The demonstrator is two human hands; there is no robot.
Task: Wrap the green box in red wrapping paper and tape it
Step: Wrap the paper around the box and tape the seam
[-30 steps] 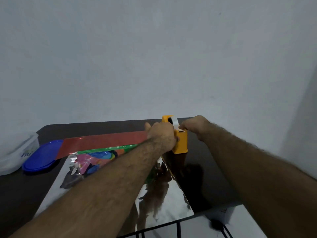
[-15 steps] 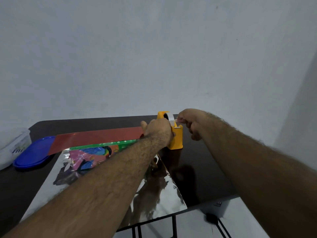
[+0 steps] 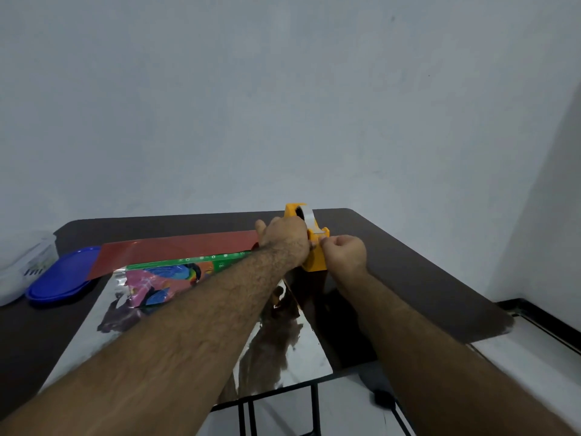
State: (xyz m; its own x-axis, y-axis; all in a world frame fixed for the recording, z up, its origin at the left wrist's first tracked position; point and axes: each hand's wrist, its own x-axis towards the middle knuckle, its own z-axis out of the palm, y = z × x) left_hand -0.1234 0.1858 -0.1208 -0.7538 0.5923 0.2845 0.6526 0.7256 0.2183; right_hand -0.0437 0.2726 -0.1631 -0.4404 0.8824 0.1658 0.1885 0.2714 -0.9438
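Observation:
A long green box [image 3: 188, 262] with a colourful printed face lies on the shiny silver back of a wrapping sheet [image 3: 283, 350]. Behind it the sheet's red side [image 3: 176, 250] stands folded up along the box. A yellow tape dispenser [image 3: 314, 247] with a white roll stands at the box's right end. My left hand [image 3: 284, 239] grips the dispenser from the left. My right hand [image 3: 344, 254] pinches the tape end at the dispenser's cutter, fingers curled.
A blue plastic lid [image 3: 59, 280] and a clear container [image 3: 22, 267] sit at the table's left edge. The dark table [image 3: 424, 278] runs to a wall behind. Its right and near edges drop to a white floor, with black legs below.
My right hand has moved down and toward me from the top of the roll to the cutter, drawing tape. The left hand stays on the dispenser. The camera shifted slightly.

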